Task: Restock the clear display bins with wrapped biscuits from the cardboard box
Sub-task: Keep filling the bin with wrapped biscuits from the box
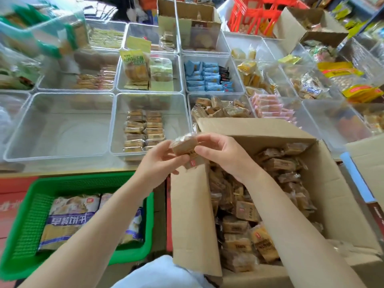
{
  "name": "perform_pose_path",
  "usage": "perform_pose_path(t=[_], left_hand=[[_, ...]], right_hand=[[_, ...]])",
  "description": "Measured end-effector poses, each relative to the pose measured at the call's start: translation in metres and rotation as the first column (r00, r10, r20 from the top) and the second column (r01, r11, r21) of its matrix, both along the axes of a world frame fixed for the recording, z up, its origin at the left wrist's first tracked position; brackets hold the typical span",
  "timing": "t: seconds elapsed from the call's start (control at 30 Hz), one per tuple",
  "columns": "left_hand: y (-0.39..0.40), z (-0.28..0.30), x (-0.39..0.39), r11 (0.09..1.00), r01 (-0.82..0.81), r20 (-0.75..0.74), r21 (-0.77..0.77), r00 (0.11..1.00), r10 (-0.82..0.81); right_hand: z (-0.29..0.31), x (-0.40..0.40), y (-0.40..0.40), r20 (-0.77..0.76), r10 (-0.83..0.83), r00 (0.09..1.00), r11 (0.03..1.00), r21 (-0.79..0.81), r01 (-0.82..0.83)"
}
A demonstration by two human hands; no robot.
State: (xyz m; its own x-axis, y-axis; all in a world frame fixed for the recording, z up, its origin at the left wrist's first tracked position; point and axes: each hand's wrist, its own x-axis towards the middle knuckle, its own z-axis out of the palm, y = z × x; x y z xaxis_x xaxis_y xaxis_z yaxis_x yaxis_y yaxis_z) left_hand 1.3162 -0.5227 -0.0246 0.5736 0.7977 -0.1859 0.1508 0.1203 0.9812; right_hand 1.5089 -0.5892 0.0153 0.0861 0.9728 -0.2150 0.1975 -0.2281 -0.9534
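Rows of clear bins (60,129) sit side by side on the counter (62,170), and many have wrapped snacks inside. One bin near the front edge of the counter (150,123) has two neat rows of brown wrapped biscuits (144,129). The bin to its left has nothing in it that I can see. A big cardboard box (311,183) stands in front of the counter, on the right, full of the same brown biscuits (249,215). Its back flap stands up and hides part of the bins behind it. A green basket (27,221) with big bags sits low on the left. A red crate (259,15) is far back.

Both hands are close together over the box's front left corner. The left hand (160,161) and the right hand (224,154) each pinch one small stack of wrapped biscuits (185,146) with curled fingers
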Motion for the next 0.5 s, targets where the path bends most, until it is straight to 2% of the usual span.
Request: perform_pose_path(t=[0.07,0.17,0.27,0.33,0.4,0.5], left_hand=[[0.025,-0.01,-0.019,1.0,-0.019,0.006,-0.02,1.0,0.019],[0.058,-0.027,-0.038,0.999,-0.029,-0.003,-0.037,1.0,0.029],[0.094,-0.042,-0.05,0.999,-0.051,-0.064,0.01,0.997,0.052],[0.12,-0.058,-0.056,0.993,-0.04,-0.202,0.115,0.977,0.063],[0.147,-0.08,-0.063,0.972,0.007,-0.389,0.233,0.917,0.087],[0.169,-0.12,-0.075,0.923,0.191,-0.602,0.335,0.797,0.054]], right_hand=[[0.0,-0.014,0.024,0.202,0.06,0.978,0.998,-0.001,-0.061],[-0.004,-0.038,0.066,0.494,0.16,0.855,0.985,-0.02,-0.173],[-0.012,-0.053,0.107,0.609,0.167,0.775,0.98,-0.019,-0.197],[-0.02,-0.056,0.135,0.701,0.128,0.701,0.987,-0.024,-0.157],[-0.029,-0.053,0.162,0.813,0.091,0.576,0.995,-0.045,-0.093],[-0.049,-0.044,0.196,0.908,0.1,0.407,0.995,-0.102,-0.018]])
